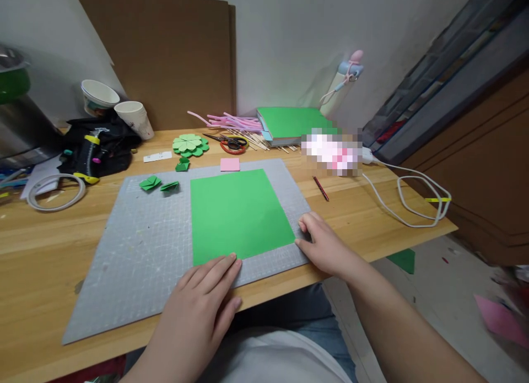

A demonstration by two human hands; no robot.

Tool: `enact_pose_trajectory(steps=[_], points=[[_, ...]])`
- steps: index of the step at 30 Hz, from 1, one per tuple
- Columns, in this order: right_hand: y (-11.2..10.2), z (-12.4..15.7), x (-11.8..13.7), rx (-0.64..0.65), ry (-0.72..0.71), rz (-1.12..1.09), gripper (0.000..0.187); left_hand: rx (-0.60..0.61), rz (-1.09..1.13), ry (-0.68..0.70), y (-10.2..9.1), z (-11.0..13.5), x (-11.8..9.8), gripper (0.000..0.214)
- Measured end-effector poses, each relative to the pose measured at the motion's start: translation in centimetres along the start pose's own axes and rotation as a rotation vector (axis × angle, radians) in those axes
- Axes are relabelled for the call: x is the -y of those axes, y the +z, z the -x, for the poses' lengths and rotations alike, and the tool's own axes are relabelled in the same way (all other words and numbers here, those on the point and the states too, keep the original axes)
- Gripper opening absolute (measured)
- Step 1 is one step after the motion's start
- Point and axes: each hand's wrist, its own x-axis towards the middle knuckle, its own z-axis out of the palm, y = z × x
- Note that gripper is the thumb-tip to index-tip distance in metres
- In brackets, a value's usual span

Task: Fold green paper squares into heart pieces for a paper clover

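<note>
A flat green sheet of paper (237, 215) lies on a grey cutting mat (136, 273). My left hand (202, 303) rests with its fingers stretched out, fingertips on the sheet's near left edge. At the near right corner is my right hand (324, 242), its fingers curled in and the thumb tip touching that corner. Small folded green paper pieces (150, 183) sit on the mat's far left part. Just beyond the sheet lies a pink paper square (230, 165). A dark red pen (320, 188) is on the wooden table beyond my right hand.
Along the back are layered green paper petals (190, 145), scissors (231, 143), pink stems (235, 122) and a green-covered book (293, 121). Paper cups (134, 118), a glue gun (87, 157) and a tape roll (56, 192) stand left. A white cable (407, 223) loops at right.
</note>
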Motion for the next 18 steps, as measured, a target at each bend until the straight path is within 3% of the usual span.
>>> enact_pose_trajectory(steps=[8,11,14,16,18], points=[[-0.4,0.1,-0.8,-0.033,0.019,-0.247,0.021,-0.023,0.162,-0.122,-0.9,-1.7,0.9,0.031],[-0.2,0.6,-1.3,-0.069,0.041,-0.376,0.018,-0.152,0.070,-0.219,-0.9,-3.7,2.3,0.053],[0.2,1.0,-1.6,-0.116,0.052,-0.477,0.016,-0.119,-0.017,-0.248,-0.8,-5.6,2.9,0.080],[0.5,1.1,-1.7,-0.133,0.055,-0.507,0.020,-0.083,-0.036,-0.248,-1.0,-6.5,2.7,0.084],[0.8,1.3,-1.8,-0.139,0.056,-0.515,0.026,-0.089,-0.039,-0.226,-1.7,-6.9,2.0,0.071]])
